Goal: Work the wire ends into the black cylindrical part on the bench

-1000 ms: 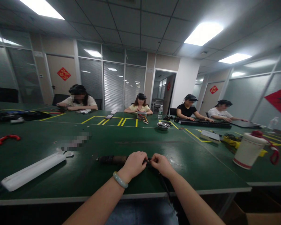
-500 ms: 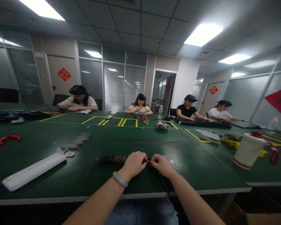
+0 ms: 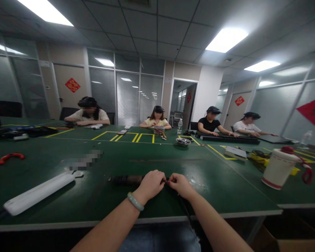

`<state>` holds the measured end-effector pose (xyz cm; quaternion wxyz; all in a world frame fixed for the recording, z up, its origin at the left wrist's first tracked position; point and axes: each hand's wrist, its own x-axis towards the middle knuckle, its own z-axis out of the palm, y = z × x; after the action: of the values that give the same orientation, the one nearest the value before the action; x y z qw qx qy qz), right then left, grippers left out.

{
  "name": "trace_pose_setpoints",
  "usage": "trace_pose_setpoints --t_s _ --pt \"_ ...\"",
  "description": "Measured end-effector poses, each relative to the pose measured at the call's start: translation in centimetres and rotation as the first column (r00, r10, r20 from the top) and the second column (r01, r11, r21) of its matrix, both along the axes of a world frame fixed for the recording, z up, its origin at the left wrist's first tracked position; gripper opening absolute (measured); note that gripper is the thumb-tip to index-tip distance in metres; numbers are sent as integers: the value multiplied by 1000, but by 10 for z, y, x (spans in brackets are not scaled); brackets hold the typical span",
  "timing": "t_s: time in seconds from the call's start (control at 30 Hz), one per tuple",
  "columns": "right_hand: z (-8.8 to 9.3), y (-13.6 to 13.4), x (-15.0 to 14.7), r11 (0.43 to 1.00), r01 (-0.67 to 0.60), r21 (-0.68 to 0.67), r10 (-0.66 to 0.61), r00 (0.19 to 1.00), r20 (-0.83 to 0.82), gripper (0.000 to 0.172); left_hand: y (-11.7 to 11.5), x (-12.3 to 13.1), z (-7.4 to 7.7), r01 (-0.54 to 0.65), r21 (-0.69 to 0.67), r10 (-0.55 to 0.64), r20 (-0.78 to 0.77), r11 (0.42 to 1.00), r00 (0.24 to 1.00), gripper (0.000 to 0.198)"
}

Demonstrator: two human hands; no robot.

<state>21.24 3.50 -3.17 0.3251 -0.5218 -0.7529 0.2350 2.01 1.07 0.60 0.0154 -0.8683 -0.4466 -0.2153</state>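
Note:
A dark, brownish tube-shaped tool (image 3: 128, 180) lies crosswise on the green table, its narrow metal tip pointing left. My left hand (image 3: 152, 185), with a pale bangle on the wrist, covers the tool's right end, thumb and fingers pinched together there. Facing it, fingertips almost touching, my right hand (image 3: 180, 185) is closed in a pinch around a thin black cable (image 3: 184, 206) at that end. The cable runs down from under the right hand over the table's front edge. What exactly sits between the fingertips is too small and dark to make out.
A white power strip (image 3: 42, 192) lies at left, near a red curved handle (image 3: 12, 157). Farther back stand a metal bowl (image 3: 183, 141) and a water bottle (image 3: 180, 126). A white jug (image 3: 279, 169) and a white box (image 3: 235, 153) are at right. Several people sit across the table.
Both hands keep nearly the same pose and place, with only slight finger movement. The view has shifted very slightly.

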Motion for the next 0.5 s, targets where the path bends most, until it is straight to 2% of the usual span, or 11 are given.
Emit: trace_pose_setpoints --t_s 0.23,0.33,0.5 --pt "3 -2 -1 1000 -4 -12 4 1000 -14 16 0 0 0 5 11 -5 -8 1000 1000 8" --pt "1 0 -1 1000 2 -9 -2 1000 -12 14 0 0 0 -4 5 4 -29 1000 1000 7" --pt "0 4 -1 996 0 -84 0 1000 -5 9 2 0 -3 14 17 -14 -23 1000 1000 8"
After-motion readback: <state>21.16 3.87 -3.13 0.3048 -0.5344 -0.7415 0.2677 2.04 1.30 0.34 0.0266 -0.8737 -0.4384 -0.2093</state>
